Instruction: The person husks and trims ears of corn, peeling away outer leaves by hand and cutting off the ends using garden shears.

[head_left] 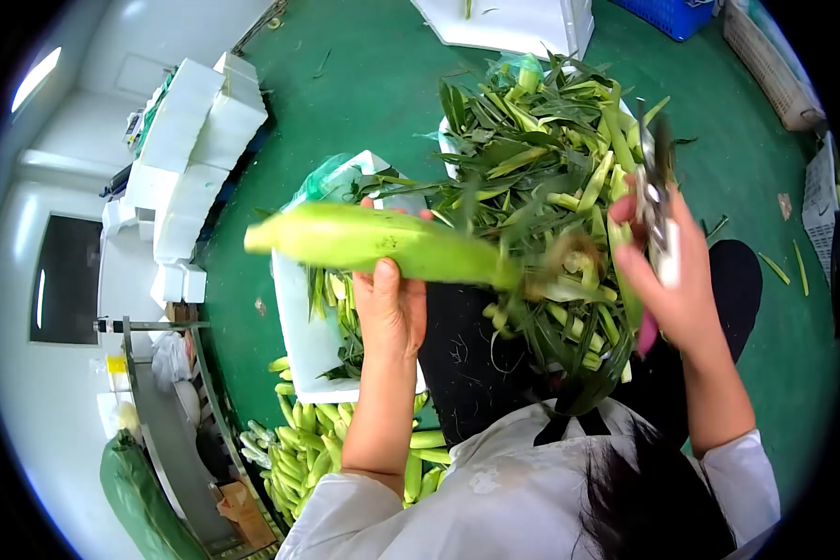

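Head view of two bare hands at work over a green floor. The left forearm extends forward, palm turned up; the left hand grasps one green-husked corn ear, its thumb against the near side. The ear lies roughly level across the view, pale end to the left, its other end blurred near brown silk. The right forearm is bent inward; the right hand is closed around one metal tool, motion-blurred, its exact form unclear. Counts: one ear held; one heap of cut leaves and husks, right of the ear and partly beside it; one white box below and beyond the left hand, with husk pieces inside; one pile of ears, too many to count, near that box; one blue crate, upper right. Small dark marks on the held husk are indistinct.
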Demonstrator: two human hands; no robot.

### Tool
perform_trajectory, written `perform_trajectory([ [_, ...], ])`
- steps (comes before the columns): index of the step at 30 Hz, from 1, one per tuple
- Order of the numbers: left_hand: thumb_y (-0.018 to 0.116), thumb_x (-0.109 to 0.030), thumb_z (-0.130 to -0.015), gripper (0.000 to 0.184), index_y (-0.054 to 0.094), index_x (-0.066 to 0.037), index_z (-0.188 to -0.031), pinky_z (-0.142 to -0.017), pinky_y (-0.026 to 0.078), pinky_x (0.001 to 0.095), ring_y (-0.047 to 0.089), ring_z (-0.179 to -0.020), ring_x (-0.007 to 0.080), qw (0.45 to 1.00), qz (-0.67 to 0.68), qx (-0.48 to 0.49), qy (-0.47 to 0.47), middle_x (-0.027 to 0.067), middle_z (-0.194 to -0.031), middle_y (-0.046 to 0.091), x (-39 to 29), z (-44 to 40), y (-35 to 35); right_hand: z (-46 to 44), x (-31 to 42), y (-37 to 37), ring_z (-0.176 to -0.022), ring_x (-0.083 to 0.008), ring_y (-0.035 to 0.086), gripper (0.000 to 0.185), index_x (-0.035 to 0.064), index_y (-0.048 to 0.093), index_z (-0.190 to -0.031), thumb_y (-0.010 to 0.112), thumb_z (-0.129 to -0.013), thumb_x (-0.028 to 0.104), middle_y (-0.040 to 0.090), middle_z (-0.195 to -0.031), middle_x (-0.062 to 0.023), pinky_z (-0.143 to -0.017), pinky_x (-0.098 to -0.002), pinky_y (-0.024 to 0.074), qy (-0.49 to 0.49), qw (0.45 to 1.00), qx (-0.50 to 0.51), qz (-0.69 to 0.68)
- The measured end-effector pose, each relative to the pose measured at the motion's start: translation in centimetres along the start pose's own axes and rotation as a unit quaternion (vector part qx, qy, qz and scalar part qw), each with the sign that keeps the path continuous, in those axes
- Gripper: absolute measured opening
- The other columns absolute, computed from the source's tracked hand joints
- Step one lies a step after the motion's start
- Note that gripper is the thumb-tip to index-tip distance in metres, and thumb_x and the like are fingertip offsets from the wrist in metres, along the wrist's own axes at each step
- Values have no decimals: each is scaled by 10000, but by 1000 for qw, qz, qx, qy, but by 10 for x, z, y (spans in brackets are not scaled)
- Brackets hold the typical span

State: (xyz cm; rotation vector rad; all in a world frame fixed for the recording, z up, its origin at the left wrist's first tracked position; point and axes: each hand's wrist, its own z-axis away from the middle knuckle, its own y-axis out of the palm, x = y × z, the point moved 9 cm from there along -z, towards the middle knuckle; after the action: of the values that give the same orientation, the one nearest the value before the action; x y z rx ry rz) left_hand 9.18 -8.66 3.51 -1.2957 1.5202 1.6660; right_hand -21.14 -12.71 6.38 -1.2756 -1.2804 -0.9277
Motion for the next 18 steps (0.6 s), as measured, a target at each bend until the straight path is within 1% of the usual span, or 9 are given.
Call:
perform_trajectory([
  [2,784,-359,-829,847,305,-126,-1489,-1095,389,546,448,-1348,339,997,-59,-25,49,102,-1389,483,-6,3,7,29,20,32,-912,-116,539,626,17,475,-1360,751,-816,155,591,-1076,-46,-817,-286,462,53,952,156,-258],
  [4,782,-288,-834,787,325,-134,-1456,-1125,347,563,403,-1388,360,994,-62,-18,86,121,-1425,454,-6,8,10,62,14,68,-897,-104,532,644,6,458,-1376,748,-840,216,580,-1105,-43,-819,-257,449,181,887,283,-317],
  [6,772,-279,-843,759,331,-128,-1441,-1135,334,566,392,-1395,369,990,-64,-14,122,130,-1446,438,-4,16,23,83,-18,95,-913,-105,528,683,1,415,-1410,729,-858,253,571,-1089,-34,-817,-258,449,264,865,306,-298],
  [8,735,-315,-873,722,335,-116,-1441,-1143,326,566,371,-1407,376,990,-58,-20,130,140,-1464,430,-1,28,32,92,-49,110,-898,-171,584,719,-4,378,-1448,704,-855,239,573,-1141,-77,-835,-321,477,327,836,298,-324],
  [9,723,-331,-881,712,341,-109,-1439,-1143,328,566,369,-1409,374,990,-53,-23,128,142,-1465,430,2,35,33,91,-59,114,-883,-171,578,723,8,370,-1460,699,-864,251,571,-1135,-74,-824,-314,473,333,832,291,-334],
  [10,711,-347,-889,702,347,-102,-1437,-1143,329,565,366,-1410,373,991,-49,-26,126,145,-1467,430,5,42,34,90,-70,117,-883,-107,524,759,-14,365,-1430,731,-851,313,562,-1048,-20,-747,-259,441,340,829,275,-349],
  [12,665,-398,-915,671,386,-40,-1409,-1151,342,526,390,-1396,344,993,-36,-56,98,151,-1453,442,17,56,36,81,-75,114,-892,-105,527,734,-14,420,-1393,749,-835,330,557,-1042,-27,-758,-257,443,311,845,261,-347],
  [15,610,-401,-956,638,394,8,-1395,-1150,361,477,431,-1362,316,994,14,-94,52,157,-1428,462,37,68,31,67,-87,99,-830,-96,544,613,-7,523,-1286,782,-815,287,577,-962,-29,-721,-246,453,252,905,250,-236],
  [18,586,-392,-975,578,428,2,-1367,-1147,368,472,468,-1327,315,984,125,-116,-51,157,-1385,503,59,64,23,57,-79,90,-755,-88,558,457,1,601,-1147,804,-803,222,595,-868,-17,-669,-229,459,182,936,221,-202],
])
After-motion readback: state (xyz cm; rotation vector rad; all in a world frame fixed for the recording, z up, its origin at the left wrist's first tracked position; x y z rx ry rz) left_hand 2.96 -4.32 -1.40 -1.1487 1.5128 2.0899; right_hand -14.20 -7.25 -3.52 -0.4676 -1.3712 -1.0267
